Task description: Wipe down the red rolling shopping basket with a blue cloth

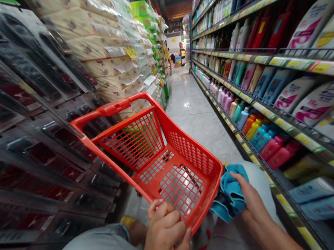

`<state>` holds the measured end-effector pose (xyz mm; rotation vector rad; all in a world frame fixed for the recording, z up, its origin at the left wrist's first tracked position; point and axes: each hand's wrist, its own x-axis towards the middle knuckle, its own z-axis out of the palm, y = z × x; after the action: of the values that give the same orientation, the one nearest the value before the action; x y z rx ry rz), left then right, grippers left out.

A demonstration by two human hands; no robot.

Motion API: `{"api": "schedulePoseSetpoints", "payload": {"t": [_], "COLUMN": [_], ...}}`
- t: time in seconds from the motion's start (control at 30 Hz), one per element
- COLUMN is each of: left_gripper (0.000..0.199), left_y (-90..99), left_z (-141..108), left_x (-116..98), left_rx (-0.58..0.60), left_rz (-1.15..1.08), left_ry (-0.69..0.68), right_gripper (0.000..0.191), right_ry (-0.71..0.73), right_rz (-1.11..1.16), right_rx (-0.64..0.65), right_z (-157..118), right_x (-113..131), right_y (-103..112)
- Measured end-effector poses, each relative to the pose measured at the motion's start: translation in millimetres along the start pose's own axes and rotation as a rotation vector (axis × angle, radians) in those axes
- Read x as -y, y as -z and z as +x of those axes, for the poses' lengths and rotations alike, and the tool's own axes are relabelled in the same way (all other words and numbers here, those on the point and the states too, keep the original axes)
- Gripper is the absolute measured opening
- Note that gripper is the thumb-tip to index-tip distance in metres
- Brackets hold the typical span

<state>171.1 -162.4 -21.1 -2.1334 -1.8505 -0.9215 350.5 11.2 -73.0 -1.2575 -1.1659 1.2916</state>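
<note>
A red plastic shopping cart (194,141) stands tilted across the view in front of my knees, its grid basket holding nothing. My left hand (166,227) is closed over the near rim of the cart, with the fingers curled round the edge. At the near right corner, my right hand (244,194) grips a crumpled blue cloth (232,189) with the thumb on top. The cloth lies against or right beside the cart's outer wall; I cannot tell whether it touches. The cart's handle (111,108) points away to the left.
Shelves of shampoo bottles (278,150) with price strips line the right side. Packaged goods (40,155) hang on a rack close at left, and stacked tissue packs (103,49) rise behind the cart. A tiled aisle floor (191,92) runs ahead.
</note>
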Motion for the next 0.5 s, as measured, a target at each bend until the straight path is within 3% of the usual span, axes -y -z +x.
{"api": "schedulePoseSetpoints", "payload": {"t": [0.07,0.13,0.2,0.27,0.37,0.5], "left_gripper": [0.024,0.024,0.022,0.022,0.024,0.025], "left_y": [3.5,5.9,7.9,10.1,14.1,20.1], "left_z": [-4.7,-8.7,-12.4,-15.9,-21.6,-29.7], "left_x": [-0.1,-0.7,-1.6,-2.1,-1.3,1.9], "left_rx": [-0.012,-0.028,-0.036,-0.044,-0.064,-0.062], "left_rz": [-0.002,-0.010,-0.013,-0.004,0.025,0.056], "left_ry": [-0.012,-0.013,-0.012,-0.010,-0.008,-0.026], "right_gripper": [0.030,0.031,0.025,0.024,0.031,0.028], "right_ry": [0.041,0.232,0.490,0.652,0.671,0.638], "right_rz": [-0.012,-0.117,-0.287,-0.488,-0.843,-1.144], "right_rx": [-0.058,-0.048,0.086,0.299,0.593,0.821], "right_z": [7.7,7.8,3.7,-1.4,-9.0,-20.2], "right_x": [28.3,50.2,63.2,68.8,71.3,77.9], "right_y": [7.2,9.1,6.5,0.6,-11.2,-25.4]}}
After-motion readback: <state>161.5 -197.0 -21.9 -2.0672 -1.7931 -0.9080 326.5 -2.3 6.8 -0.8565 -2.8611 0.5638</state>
